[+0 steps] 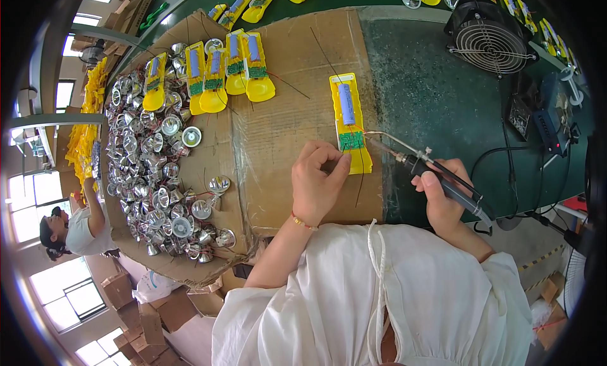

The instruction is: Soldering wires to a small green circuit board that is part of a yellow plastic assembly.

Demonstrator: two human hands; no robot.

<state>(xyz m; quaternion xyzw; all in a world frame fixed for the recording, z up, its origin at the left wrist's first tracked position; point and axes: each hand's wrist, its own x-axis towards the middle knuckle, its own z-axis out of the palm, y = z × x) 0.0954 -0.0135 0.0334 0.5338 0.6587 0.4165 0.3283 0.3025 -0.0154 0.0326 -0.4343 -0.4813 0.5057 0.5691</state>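
Note:
A yellow plastic housing point(361, 167) lies on the cardboard in front of me. It holds a blue cylindrical battery point(346, 105) and a green circuit board point(351, 141), with thin dark wires sticking out. My left hand point(319, 179) is at the housing's left edge, thumb and forefinger pinched together beside the board. Whatever sits in that pinch is too small to make out. In my right hand point(446, 192) is a soldering iron point(450, 190) with a thin metal feed tube along it. Its tip reaches the right edge of the circuit board.
Many silver reflector cups point(155, 176) fill a cardboard tray on the left. Several assembled yellow housings point(214, 101) rest on its far edge. A fan with a wire guard point(493, 53) and a blue soldering station point(549, 133) stand right. Another person point(76, 230) works at far left.

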